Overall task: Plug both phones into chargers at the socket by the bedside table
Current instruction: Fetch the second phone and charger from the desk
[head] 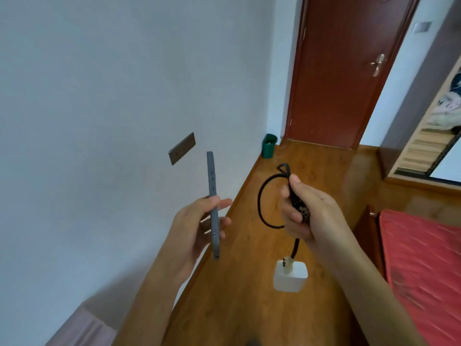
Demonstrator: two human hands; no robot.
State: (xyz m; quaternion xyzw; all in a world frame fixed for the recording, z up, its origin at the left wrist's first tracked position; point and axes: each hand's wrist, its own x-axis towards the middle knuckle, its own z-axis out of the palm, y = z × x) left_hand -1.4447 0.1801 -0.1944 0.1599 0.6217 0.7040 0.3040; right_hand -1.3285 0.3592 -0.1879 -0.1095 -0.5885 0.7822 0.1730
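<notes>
Grey and slim, the phone (211, 176) stands edge-on and nearly upright in the left hand (192, 228), thumb on one face and fingers on the other. The right hand (308, 216) is closed round a bunched black cable (259, 202), with one loop bulging out to the side. The white charger block (290, 275) dangles below the fist on a short length of cord.

The step in hand looks like getting the cable's free end ready for the phone. To do it well, I would let the loop fall slack and find the small plug, which the fingers hide. Then I would turn the phone so its port faces that plug, because the bottom edge points down and away at present. The swinging block should be steadied first, since its weight tugs on the cord.

The dark socket plate (182, 148) sits on the pale wall (99, 96) just beyond the phone, with nothing in front of it. A green bin (269, 145) stands in the corner by the red-brown door (344, 71), well apart from the hands. A red mattress (424, 265) lies to the right on the wooden floor (324, 166). Neither a second phone nor the bedside table is in view
</notes>
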